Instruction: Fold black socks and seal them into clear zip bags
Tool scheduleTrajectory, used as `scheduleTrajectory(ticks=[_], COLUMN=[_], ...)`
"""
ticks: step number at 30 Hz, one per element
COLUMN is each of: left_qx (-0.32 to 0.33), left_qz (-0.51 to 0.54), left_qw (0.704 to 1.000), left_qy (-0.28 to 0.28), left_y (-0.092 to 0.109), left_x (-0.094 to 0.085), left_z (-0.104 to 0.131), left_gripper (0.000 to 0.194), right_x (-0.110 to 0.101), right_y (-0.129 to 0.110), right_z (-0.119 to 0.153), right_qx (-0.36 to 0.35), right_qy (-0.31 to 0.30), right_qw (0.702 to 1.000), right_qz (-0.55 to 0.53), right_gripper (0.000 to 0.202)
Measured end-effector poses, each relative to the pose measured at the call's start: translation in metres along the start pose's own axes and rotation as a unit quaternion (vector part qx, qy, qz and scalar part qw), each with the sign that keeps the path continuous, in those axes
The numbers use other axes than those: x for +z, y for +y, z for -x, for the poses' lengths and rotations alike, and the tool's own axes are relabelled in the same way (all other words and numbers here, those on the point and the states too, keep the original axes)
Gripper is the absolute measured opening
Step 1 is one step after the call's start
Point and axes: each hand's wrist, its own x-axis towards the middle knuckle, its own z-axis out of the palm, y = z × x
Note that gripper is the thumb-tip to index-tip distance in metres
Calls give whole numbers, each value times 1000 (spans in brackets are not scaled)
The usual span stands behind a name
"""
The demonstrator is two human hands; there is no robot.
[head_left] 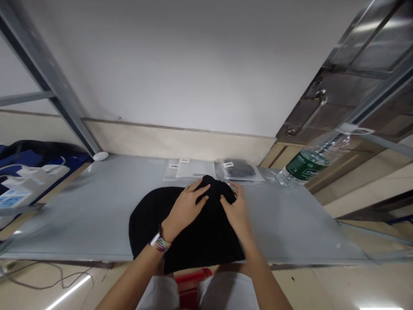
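A black cloth item (200, 241) lies spread on the grey table (87, 202), its lower part reaching the front edge. Both hands are on its bunched upper part. My left hand (189, 204) rests on it with fingers apart, pointing to the right. My right hand (235, 209) is at its upper right side, thumb on top and fingers curled over the edge, with cloth between them.
Flat packets with white labels (195, 168) and a packet with dark contents (241, 169) lie behind the cloth. A water bottle (306, 168) stands at the back right. A white round object (100, 156) sits at the back left corner, near a metal post.
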Motion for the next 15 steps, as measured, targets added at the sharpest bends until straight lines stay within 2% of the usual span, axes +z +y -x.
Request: scheduleTrajectory(ticks=[3, 7, 12, 15], left_qx=[1, 6, -80, -124], left_qz=[-77, -106, -183, -206], left_qw=[997, 991, 980, 971], left_qy=[-33, -84, 10, 7], left_y=[2, -1, 10, 19], left_x=[15, 24, 18, 18], left_z=[3, 5, 1, -1], left_gripper=[40, 44, 43, 42], right_x=[-11, -15, -15, -15], right_y=[6, 14, 19, 21], right_z=[4, 9, 4, 0], right_qx=[-52, -35, 17, 4], right_qy=[8, 11, -23, -34], right_qw=[979, 959, 953, 959], right_qz=[195, 279, 302, 283], right_gripper=[39, 34, 52, 40])
